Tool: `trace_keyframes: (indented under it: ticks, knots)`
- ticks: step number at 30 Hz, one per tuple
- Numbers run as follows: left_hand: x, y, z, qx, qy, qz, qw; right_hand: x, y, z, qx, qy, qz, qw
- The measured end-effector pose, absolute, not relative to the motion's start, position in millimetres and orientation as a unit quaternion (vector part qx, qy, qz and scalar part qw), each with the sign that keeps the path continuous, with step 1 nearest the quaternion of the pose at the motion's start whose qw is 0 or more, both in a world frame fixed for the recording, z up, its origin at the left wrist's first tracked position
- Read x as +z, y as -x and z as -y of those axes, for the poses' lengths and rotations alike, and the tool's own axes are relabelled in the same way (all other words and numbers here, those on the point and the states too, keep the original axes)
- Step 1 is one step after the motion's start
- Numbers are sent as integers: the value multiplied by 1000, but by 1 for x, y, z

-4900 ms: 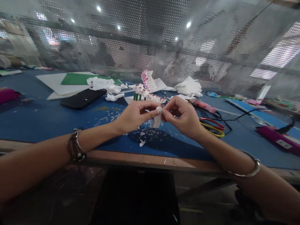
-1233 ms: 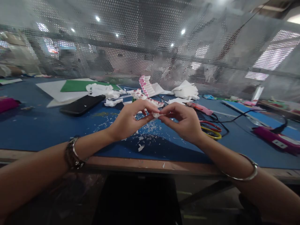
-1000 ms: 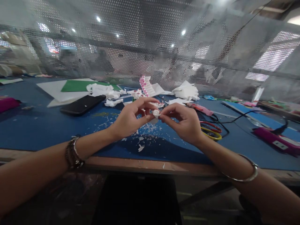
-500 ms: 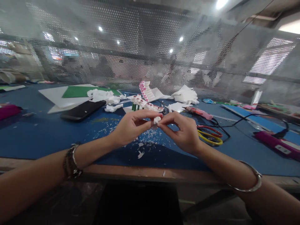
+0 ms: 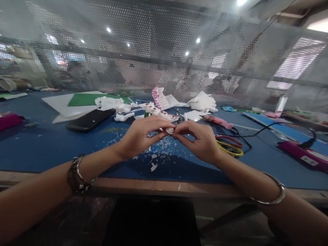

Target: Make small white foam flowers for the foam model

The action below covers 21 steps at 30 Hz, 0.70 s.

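Evidently both hands are busy with one small white piece (image 5: 169,130), held up above the worktop (image 5: 51,147) at the middle of the view. The left hand (image 5: 139,133) pinches its left side between thumb and forefinger; the right hand (image 5: 201,140) has thumb and fingertips drawn together against its right side. Neither hand is spread. The piece looks rolled or folded, though the fingers hide much of it.

To shape it well, I would let the left fingertips serve as a steady clamp and give the fine turning to the right, with light pressure, since it looks like thin paper or tissue that could tear or crush. Keeping the rolled end in sight between the fingertips should help to judge how even it is.

Below the hands lie white scraps (image 5: 153,167), scattered over the blue surface. Just beyond stands a row of white pieces with dark red spots (image 5: 156,109), and behind it a ribbed strip edged in pink (image 5: 160,99). Crumpled white paper (image 5: 110,103) and a dark flat slab (image 5: 89,120) lie to the left; to the right are a pinkish-red tool (image 5: 222,123) and red and yellow loops (image 5: 232,150). A perforated screen (image 5: 153,34) closes off the far side.
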<state>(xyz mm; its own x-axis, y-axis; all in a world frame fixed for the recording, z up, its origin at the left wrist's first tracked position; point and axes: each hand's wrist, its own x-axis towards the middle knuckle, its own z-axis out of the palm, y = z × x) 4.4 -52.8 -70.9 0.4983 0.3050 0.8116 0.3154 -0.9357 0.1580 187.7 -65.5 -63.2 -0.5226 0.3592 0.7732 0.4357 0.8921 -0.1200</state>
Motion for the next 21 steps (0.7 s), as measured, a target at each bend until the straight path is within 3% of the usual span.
trace_keyframes:
  ticks: [13, 21]
  knots:
    - [-70, -6, 54, -461, 858, 196, -114, -59, -191, 63, -106, 203, 892, 390]
    - [-68, -3, 51, -433, 887, 140, -82, -56, -197, 63, -141, 195, 913, 328]
